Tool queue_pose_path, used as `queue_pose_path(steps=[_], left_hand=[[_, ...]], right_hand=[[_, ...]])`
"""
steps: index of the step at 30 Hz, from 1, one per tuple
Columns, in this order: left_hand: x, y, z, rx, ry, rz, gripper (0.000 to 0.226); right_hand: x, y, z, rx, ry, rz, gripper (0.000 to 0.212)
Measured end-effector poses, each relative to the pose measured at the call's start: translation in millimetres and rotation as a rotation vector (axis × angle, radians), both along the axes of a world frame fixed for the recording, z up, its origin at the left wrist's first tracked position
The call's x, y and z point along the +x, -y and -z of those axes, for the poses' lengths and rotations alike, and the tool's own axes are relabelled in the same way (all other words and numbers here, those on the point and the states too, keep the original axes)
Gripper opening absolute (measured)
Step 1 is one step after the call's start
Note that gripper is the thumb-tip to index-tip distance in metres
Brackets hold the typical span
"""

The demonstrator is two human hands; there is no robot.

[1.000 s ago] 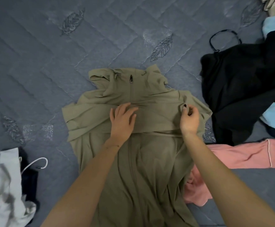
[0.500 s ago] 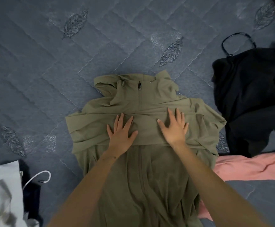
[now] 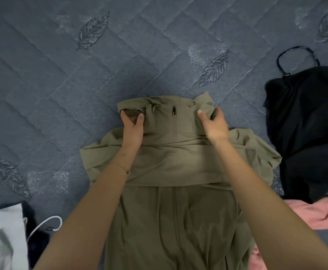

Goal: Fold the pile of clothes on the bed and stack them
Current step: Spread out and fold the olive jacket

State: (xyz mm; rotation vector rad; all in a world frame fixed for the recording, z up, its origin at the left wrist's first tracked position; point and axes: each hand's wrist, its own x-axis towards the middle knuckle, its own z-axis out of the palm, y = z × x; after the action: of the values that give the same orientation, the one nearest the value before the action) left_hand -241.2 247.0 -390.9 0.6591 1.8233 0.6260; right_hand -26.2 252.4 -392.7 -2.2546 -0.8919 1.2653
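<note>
Moved up, left hand and right hand pinch jacket collar.

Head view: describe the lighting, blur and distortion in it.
Head view: soft, even light, no glare; the olive-green zip-up jacket casts only a faint shadow on the grey quilted bedspread; the black garment is too dark for detail; the white cloth at lower left is blurred; wide-angle distortion stretches the picture's edges.

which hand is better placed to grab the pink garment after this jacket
Right. The pink garment lies beside the right forearm, on the right hand's side; the left hand grips the olive jacket's opposite collar corner and would likely have to cross over it.
</note>
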Motion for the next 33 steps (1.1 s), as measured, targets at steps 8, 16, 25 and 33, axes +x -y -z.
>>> queue_pose_path(steps=[8,16,25,33], left_hand=[[-3.3,-18.4,11.3,-0.121,0.322,-0.345,0.078],[-6.1,-32.9,-5.7,0.136,0.238,-0.154,0.028],[-7.3,-29.3,5.9,-0.016,-0.024,-0.044,0.092],[-17.5,-27.5,22.8,0.012,-0.005,-0.116,0.085]], right_hand=[[-14.4,-4.1,-2.7,0.050,-0.346,0.173,0.028],[-11.9,-12.8,-20.3,0.393,-0.317,0.128,0.014],[-10.5,8.7,-27.0,0.257,-0.345,-0.088,0.027],[-20.0,17.2,-11.0,-0.039,-0.188,-0.221,0.040]])
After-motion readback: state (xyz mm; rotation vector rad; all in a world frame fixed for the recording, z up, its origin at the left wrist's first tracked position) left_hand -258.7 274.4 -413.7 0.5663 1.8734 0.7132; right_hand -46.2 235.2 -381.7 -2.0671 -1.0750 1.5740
